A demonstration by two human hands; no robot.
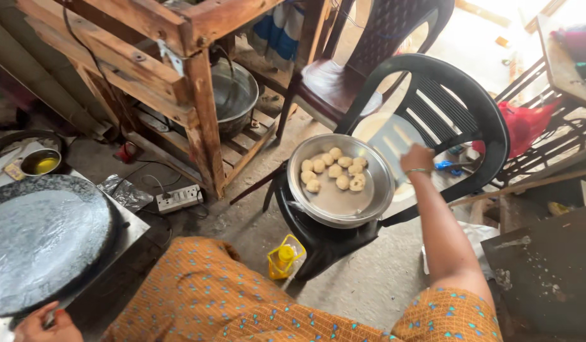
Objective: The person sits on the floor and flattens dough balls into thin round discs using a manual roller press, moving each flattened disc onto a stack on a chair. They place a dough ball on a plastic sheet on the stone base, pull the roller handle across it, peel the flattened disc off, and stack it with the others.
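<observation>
The person wears an orange dress with tiny blue and green dots all over it. The sleeve is short, so the arm is bare. Just back from the right hand's fingers, a thin bangle circles the wrist.

A small yellow bottle, held in a yellow open-sided carrier, is seen standing on the concrete floor just beside the front leg of the black plastic chair. A red plastic bag is seen slumped under the wooden frame at the right, behind the chair's backrest. No labels, signs or screens are shown.
</observation>
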